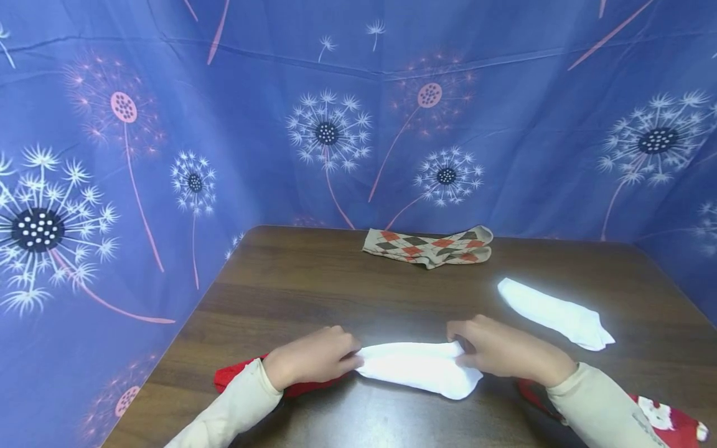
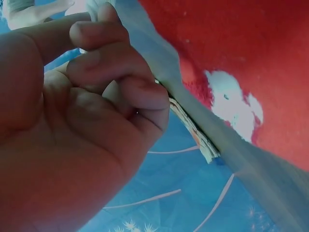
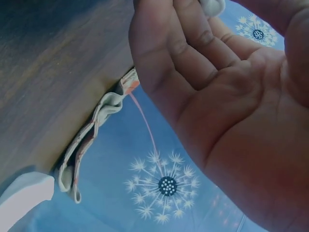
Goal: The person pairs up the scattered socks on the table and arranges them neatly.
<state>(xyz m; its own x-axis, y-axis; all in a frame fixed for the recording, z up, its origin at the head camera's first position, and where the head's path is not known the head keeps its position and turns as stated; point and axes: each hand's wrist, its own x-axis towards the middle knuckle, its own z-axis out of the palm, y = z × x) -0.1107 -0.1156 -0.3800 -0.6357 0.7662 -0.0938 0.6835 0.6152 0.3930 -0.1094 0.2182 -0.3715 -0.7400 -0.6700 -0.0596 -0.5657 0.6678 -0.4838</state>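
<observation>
A white sock [image 1: 414,368] lies stretched sideways near the front of the table in the head view. My left hand [image 1: 319,356] pinches its left end between thumb and fingers. At the other end, my right hand [image 1: 498,348] grips the sock close to its upper edge. In the left wrist view, the fingers of the left hand [image 2: 111,82] are curled. Only a bit of white cloth [image 3: 212,6] shows at the fingers of the right hand [image 3: 217,96] in the right wrist view.
A red sock [image 1: 238,372] lies partly under my left forearm. Another red one with a white figure [image 1: 680,426] is partly hidden by my right sleeve. A second white sock [image 1: 554,313] lies at the right, and argyle socks [image 1: 428,247] at the back edge before a blue curtain [image 1: 252,124].
</observation>
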